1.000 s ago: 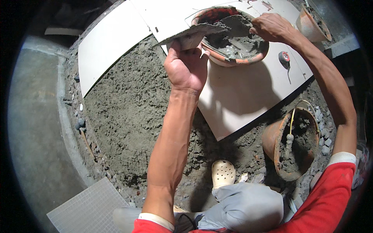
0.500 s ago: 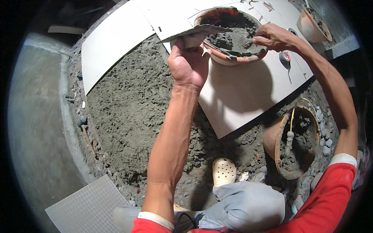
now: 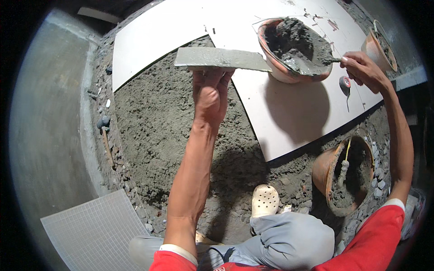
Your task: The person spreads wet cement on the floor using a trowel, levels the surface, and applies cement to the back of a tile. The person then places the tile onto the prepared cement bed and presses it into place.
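Observation:
My left hand [image 3: 210, 99] grips from below a narrow, flat strip of tile [image 3: 221, 58], its upper face coated in wet grey cement. The fingers are partly hidden under the strip, which is held above the rough mortar bed [image 3: 153, 122]. My right hand [image 3: 365, 70] is closed around the thin handle of a trowel [image 3: 333, 58]. The trowel's cement-covered blade lies at the right rim of an orange bucket [image 3: 282, 74], over wet cement [image 3: 307, 65]. Darker, lumpy mix stands at the back of that bucket.
Large white tiles [image 3: 280, 122] lie under the bucket, beside a tape measure [image 3: 345, 85]. A second bucket [image 3: 323, 171] leans near my right knee; another [image 3: 375, 49] stands far right. A gridded tile [image 3: 90, 230] is at the lower left. Loose stones edge the bed.
My left hand has tipped the strip so its coated face shows. My right hand has moved right, to the bucket's rim, bringing the trowel into sight. The whole view has shifted slightly.

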Action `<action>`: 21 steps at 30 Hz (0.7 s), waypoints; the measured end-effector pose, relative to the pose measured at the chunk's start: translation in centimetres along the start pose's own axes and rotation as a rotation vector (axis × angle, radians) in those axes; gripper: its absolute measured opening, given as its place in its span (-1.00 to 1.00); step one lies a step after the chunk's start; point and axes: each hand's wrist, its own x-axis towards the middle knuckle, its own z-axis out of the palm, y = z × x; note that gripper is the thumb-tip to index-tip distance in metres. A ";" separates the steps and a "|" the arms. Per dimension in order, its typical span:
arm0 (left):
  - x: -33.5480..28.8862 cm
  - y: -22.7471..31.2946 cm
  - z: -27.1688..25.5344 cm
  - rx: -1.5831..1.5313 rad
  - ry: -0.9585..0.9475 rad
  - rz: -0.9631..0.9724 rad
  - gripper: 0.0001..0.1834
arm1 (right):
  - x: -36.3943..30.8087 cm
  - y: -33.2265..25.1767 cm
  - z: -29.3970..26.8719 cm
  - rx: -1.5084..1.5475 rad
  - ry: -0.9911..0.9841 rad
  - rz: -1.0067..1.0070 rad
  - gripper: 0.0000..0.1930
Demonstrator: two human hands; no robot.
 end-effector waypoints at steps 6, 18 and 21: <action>-3.0 1.8 -2.5 0.052 -0.277 0.237 -0.56 | -4.4 -7.6 2.4 -0.027 0.099 -0.121 -0.60; -16.1 24.5 -8.6 1.380 -0.277 0.544 -0.54 | -7.8 -28.5 19.3 -0.590 0.504 -1.128 -0.60; -22.5 27.3 -12.0 0.797 -0.118 0.375 -0.55 | -8.9 -32.9 24.3 -0.581 0.485 -1.298 -0.56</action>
